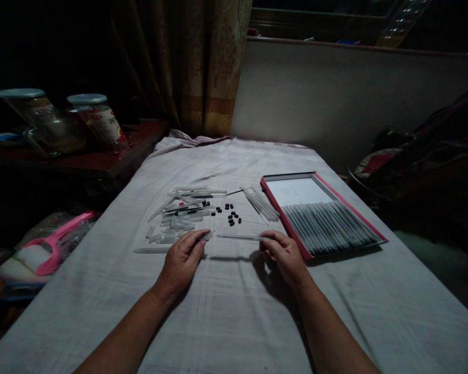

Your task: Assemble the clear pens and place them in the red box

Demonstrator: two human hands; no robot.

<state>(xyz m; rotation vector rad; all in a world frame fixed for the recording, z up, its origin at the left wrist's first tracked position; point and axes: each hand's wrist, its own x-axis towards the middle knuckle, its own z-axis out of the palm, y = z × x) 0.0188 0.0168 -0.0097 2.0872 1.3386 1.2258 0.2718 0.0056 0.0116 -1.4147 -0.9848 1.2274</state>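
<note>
My right hand [284,255] pinches the right end of a clear pen barrel [239,237], which lies level above the cloth. In the fingertips of my left hand [183,259] is a small translucent pen cap [208,236], close to the barrel's left tip; I cannot tell whether the two touch. Beyond my left hand lie loose translucent caps [175,222] and a heap of pen barrels and dark refills [189,197]. Several small black plugs [231,216] are scattered in the middle. More barrels [260,203] lie beside a red-edged box [286,221] holding a row of pens [329,223].
A pale checked cloth [226,317] covers the work surface. At the left, a dark red table [113,162] bears a lidded jar [103,124] and a glass mug [54,135]. Lower left is a pink-handled item [56,244]. A curtain [203,67] and a wall [296,93] stand behind.
</note>
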